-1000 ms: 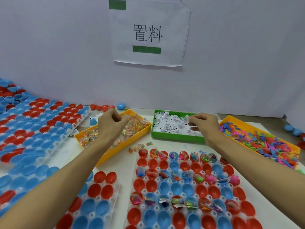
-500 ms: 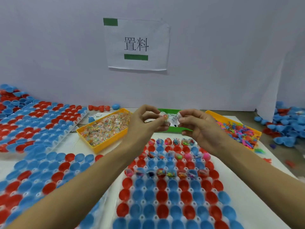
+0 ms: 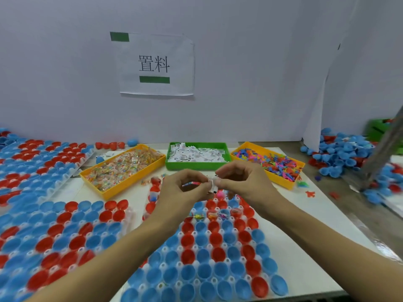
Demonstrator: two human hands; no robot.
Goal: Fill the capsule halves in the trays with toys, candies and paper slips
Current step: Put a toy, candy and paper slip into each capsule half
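Head view | left hand [image 3: 183,188] and right hand [image 3: 242,182] grips pinch paper slip [image 3: 212,184] between fingertips

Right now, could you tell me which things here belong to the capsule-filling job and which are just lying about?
In use:
- left hand and right hand, together pinching a paper slip
- capsule tray under the hands
- candy bin
- slip bin
- toy bin

Lying about:
- wall sign
- loose capsule pile
- stray toys

Assembly workbench, capsule trays [image 3: 202,258], parts bins [image 3: 197,165]
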